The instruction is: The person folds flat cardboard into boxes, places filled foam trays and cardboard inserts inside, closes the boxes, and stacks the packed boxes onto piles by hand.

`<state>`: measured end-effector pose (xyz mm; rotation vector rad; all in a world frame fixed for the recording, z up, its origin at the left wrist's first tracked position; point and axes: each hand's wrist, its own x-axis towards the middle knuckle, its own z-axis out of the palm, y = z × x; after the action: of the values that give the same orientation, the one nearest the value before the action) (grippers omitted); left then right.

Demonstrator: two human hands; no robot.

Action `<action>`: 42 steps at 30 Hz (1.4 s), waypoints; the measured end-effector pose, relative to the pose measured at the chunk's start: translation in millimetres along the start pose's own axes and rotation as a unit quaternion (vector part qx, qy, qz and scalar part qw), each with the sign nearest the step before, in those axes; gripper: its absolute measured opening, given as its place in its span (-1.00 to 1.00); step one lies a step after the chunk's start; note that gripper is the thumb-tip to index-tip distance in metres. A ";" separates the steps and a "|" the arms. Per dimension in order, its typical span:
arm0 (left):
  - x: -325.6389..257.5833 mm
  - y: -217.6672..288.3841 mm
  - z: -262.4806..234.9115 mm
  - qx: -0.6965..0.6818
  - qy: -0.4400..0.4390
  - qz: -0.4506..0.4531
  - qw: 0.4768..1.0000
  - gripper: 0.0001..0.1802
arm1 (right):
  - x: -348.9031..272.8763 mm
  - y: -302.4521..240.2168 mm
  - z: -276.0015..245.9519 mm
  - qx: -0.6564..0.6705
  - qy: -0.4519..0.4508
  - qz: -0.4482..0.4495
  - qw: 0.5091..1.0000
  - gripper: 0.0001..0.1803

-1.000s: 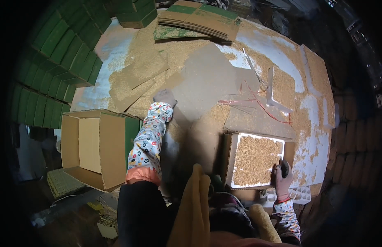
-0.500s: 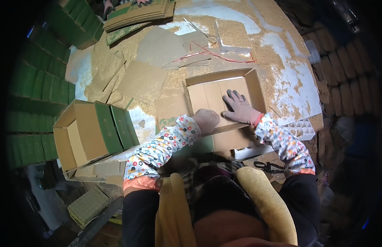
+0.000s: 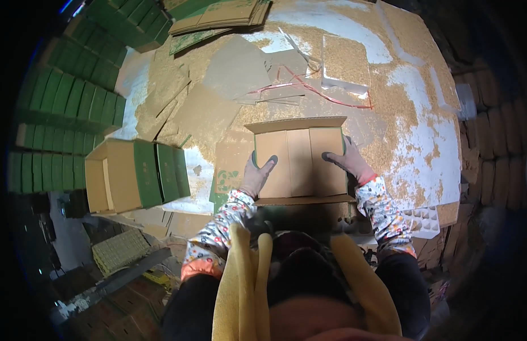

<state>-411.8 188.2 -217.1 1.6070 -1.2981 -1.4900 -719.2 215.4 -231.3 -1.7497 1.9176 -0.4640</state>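
Observation:
Between my two hands is a brown cardboard box, with flaps standing out along its far and near edges. Flat brown panels span the middle of it. My left hand grips the box's left side, the dark-tipped thumb lying over the panel. On the opposite side my right hand holds it the same way, thumb on top and fingers mostly hidden behind the wall. Left of my left hand lies a loose cardboard sheet with green print.
Open green-and-brown boxes sit at the table's left edge, before stacked green boxes. Flattened cartons are piled at the far side. Pink strapping, white foam and shavings lie across the table; a dimpled white tray is near right.
My hands have left the box's inside and now grip its two sides. The box has been tipped and shifted slightly. The other person's hands at the far pile have gone from view.

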 end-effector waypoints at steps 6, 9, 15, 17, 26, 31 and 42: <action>4.9 -36.7 -88.3 -0.432 -0.115 -0.125 0.886 -0.59 | -64.7 -12.2 43.1 0.330 -0.071 -0.036 0.941 -0.31; -94.3 55.5 -147.2 -0.091 0.136 0.283 0.945 -0.46 | -70.9 -111.6 8.7 0.734 -0.081 0.120 0.664 -0.45; -163.6 41.4 -439.2 -0.442 0.548 0.331 0.628 -0.41 | -50.8 -338.0 -0.6 0.583 0.009 -0.052 0.811 -0.47; -115.3 -68.5 -521.9 -0.332 0.554 0.279 0.710 -0.38 | -35.7 -421.5 16.7 0.691 -0.121 -0.031 0.712 -0.50; -57.1 -156.0 -450.0 -0.044 0.709 0.119 0.694 -0.50 | 39.4 -579.9 159.0 0.575 -0.185 -0.007 0.797 -0.09; -107.2 -213.3 -245.1 0.206 0.215 -0.176 0.938 -0.35 | -2.3 -347.6 149.1 0.211 -0.015 -0.058 0.976 -0.11; -5.5 -70.9 -145.3 -0.164 0.104 0.066 0.979 -0.30 | -68.0 -10.6 94.0 0.660 0.255 0.192 0.680 -0.53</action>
<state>-253.2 190.5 -249.2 1.3902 -0.9648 -1.3336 -653.5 289.1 -293.2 -0.2314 1.3700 -1.7248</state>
